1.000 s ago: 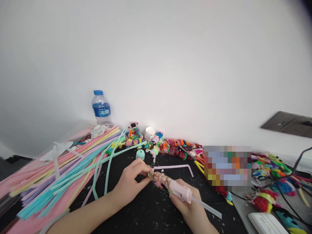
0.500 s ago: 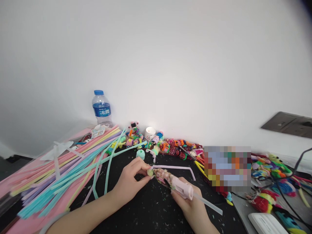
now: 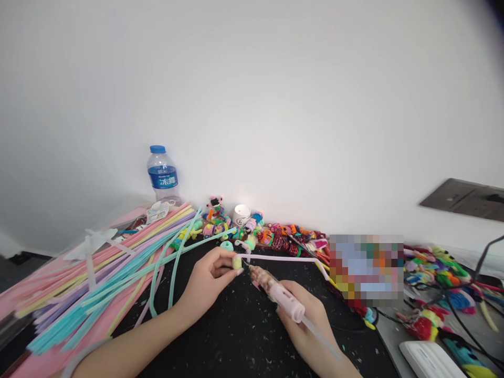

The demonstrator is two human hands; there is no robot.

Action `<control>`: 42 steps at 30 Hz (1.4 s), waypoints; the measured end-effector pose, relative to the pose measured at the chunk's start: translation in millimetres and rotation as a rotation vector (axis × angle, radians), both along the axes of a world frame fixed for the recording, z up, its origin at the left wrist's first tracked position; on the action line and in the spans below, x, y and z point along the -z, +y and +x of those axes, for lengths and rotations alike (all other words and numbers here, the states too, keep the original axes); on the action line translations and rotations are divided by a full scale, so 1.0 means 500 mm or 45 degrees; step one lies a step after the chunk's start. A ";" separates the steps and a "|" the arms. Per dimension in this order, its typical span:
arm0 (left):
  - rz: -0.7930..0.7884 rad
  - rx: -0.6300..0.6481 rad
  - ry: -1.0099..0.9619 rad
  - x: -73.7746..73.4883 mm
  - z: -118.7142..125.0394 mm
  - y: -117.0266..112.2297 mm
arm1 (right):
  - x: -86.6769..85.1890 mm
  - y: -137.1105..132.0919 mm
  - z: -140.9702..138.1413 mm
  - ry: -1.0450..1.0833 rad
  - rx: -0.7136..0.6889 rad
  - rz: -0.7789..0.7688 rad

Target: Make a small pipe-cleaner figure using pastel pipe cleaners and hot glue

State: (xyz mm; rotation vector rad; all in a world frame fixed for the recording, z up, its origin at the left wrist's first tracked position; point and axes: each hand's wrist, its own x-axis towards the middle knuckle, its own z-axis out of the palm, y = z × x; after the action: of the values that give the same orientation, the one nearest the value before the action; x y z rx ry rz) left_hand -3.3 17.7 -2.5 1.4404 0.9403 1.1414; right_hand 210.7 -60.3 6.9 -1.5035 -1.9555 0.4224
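Between thumb and fingers, my left hand [image 3: 210, 278] pinches a small pale-yellow coil of pipe cleaner [image 3: 237, 262]. From that coil a lilac pipe cleaner [image 3: 283, 258] stretches to the right and bends down at its far end. My right hand [image 3: 307, 320] grips a pink glue gun [image 3: 287, 300], its nozzle end smeared with brownish residue and pointing at the coil, a small gap apart. A clear glue stick [image 3: 321, 338] sticks out of its back. Just behind my left fingers sits a mint-green coil [image 3: 227, 245].
Bundled pastel pipe cleaners [image 3: 118, 262] cover the left side. A water bottle [image 3: 163, 176] and a paper cup [image 3: 241, 215] stand by the wall. Colourful pipe-cleaner figures [image 3: 275, 239] line the back. At right lie a white box-like device [image 3: 427, 359] and black cables [image 3: 452, 310].
The glue gun's nozzle has drawn back slightly from the coil. My left hand has turned and raised the coil a little, and the lilac pipe cleaner has swung up and right.
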 end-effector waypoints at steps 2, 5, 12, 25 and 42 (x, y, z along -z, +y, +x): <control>-0.053 -0.065 -0.011 -0.003 -0.003 0.008 | -0.002 0.000 0.002 -0.140 -0.009 0.035; -0.079 -0.149 -0.019 -0.007 -0.008 0.016 | -0.003 0.004 0.004 -0.299 0.010 0.038; -0.029 -0.142 -0.045 -0.008 -0.007 0.011 | 0.004 0.006 0.009 -0.448 0.222 0.111; 0.411 0.345 0.266 -0.014 0.009 -0.039 | -0.007 -0.008 -0.013 0.215 -0.146 0.251; 0.489 0.469 0.391 0.008 0.011 -0.045 | 0.050 -0.011 -0.049 0.136 -0.368 0.572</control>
State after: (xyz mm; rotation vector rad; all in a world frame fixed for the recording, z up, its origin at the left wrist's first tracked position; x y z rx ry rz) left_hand 2.3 -4.9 -6.5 2.0474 0.6363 0.8659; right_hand 186.3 -65.6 -17.9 -0.9049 -2.0196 0.1600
